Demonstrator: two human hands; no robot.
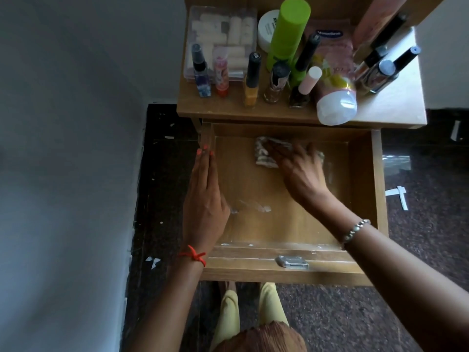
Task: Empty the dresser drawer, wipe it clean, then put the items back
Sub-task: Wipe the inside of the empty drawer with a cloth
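Open wooden drawer [363, 179], crumpled cloth [264, 154] inside

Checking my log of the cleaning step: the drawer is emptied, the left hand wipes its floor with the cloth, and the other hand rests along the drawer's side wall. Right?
Not quite. The head view shows the right hand pressing the cloth on the drawer floor. The left hand is the one resting along the side wall. The drawer is emptied.

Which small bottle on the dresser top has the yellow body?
The yellow nail polish bottle, black-capped, third from left in the front row. Its neighbours are blue, red-orange and brownish.
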